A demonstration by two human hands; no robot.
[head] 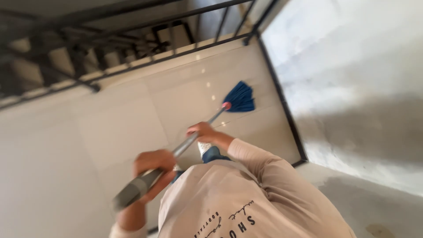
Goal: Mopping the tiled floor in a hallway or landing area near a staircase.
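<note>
Gripping grey mop handle (176, 152), both hands closed: left (152, 165), right (202, 131); blue strands (240, 98) fanned.

A stairwell landing inside a building — pale glossy floor tiles (110, 128) underfoot, a black metal railing (132, 61) from nine to twelve o'clock with stair steps (57, 57) dropping behind it, and a rough whitewashed wall (352, 79) at two o'clock — plain, bare, residential-looking.

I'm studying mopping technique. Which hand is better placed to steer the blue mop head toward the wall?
Right. The right hand holds the mop handle lower down, nearer the blue mop head; the left hand sits by the handle's top end, likely better as a pivot.
</note>
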